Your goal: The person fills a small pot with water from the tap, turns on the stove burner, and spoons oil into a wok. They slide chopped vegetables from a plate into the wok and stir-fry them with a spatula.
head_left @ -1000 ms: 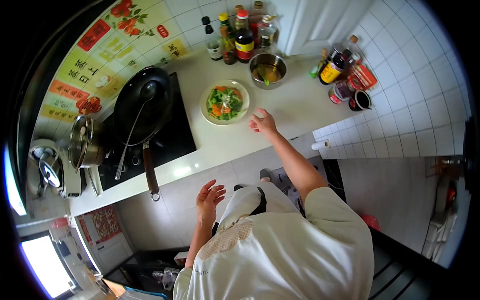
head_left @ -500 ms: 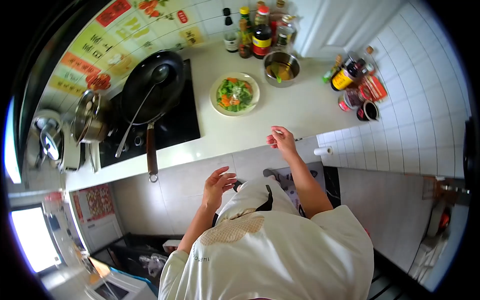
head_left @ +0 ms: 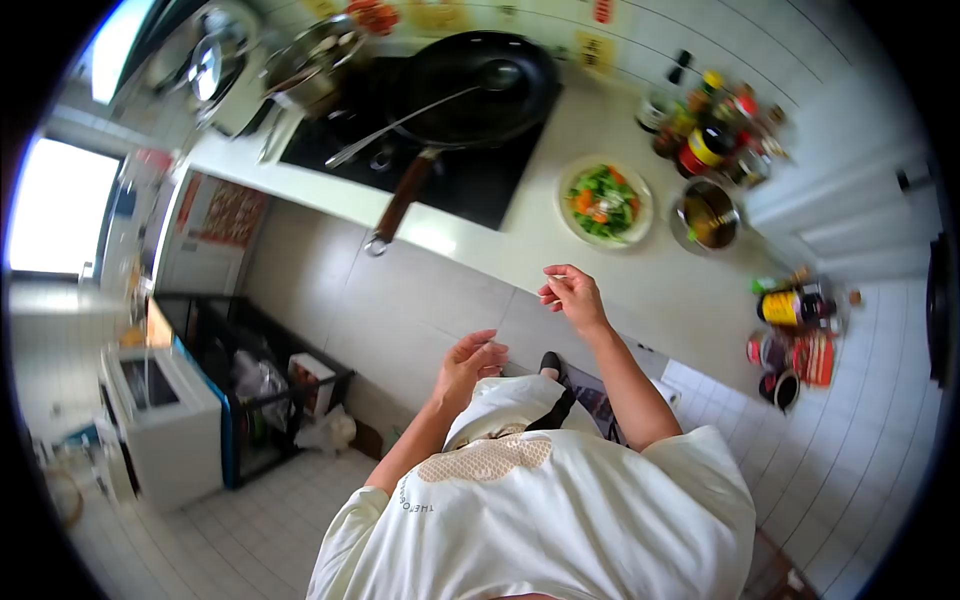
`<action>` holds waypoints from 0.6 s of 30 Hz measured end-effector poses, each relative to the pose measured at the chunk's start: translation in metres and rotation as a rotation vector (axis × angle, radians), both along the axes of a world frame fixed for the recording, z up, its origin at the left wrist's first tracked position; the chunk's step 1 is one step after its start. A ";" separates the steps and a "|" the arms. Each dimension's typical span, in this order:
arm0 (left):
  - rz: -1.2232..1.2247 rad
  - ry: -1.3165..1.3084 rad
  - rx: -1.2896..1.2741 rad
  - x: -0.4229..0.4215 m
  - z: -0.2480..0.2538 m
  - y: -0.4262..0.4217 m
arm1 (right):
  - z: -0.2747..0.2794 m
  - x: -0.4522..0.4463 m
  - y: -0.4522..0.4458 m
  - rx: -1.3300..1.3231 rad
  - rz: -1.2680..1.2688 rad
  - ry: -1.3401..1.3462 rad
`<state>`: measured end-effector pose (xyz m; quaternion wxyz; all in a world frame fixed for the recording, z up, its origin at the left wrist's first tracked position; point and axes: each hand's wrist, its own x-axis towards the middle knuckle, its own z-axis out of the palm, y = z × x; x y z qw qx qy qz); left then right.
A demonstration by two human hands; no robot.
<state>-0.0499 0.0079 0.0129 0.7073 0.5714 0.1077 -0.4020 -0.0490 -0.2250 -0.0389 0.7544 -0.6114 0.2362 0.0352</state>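
Observation:
My left hand [head_left: 468, 368] is in the air in front of my body, over the floor, with its fingers loosely apart and nothing in them. To its right, my right hand [head_left: 574, 298] hovers by the counter's front edge, its fingers curled and slightly apart, with no object visible in them. Beyond the right hand, a plate [head_left: 648, 216] of green leaves and orange pieces [head_left: 603, 202] rests on the counter [head_left: 540, 225]. Neither hand touches anything.
A black wok [head_left: 450, 115] with a ladle [head_left: 400, 122] sits on the cooktop [head_left: 500, 195], its handle over the front edge. Bottles [head_left: 704, 145] and a metal pot [head_left: 688, 237] stand right of the plate. A rack [head_left: 290, 375] and a white appliance [head_left: 175, 450] are at lower left.
The view has turned, so the counter now slants down to the right and more of the left side shows. My right hand has drawn back from beside the plate toward my body.

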 end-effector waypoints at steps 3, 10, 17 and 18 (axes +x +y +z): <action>0.134 0.016 0.010 -0.002 0.002 0.032 | 0.009 0.029 0.035 0.031 0.170 -0.012; 0.415 0.007 -0.055 0.026 -0.012 0.122 | 0.043 0.110 0.182 0.129 0.541 -0.070; 0.590 -0.048 -0.180 0.110 -0.013 0.255 | 0.067 0.209 0.371 0.165 0.802 -0.168; 0.623 -0.074 -0.193 0.125 -0.010 0.277 | 0.070 0.221 0.395 0.195 0.821 -0.182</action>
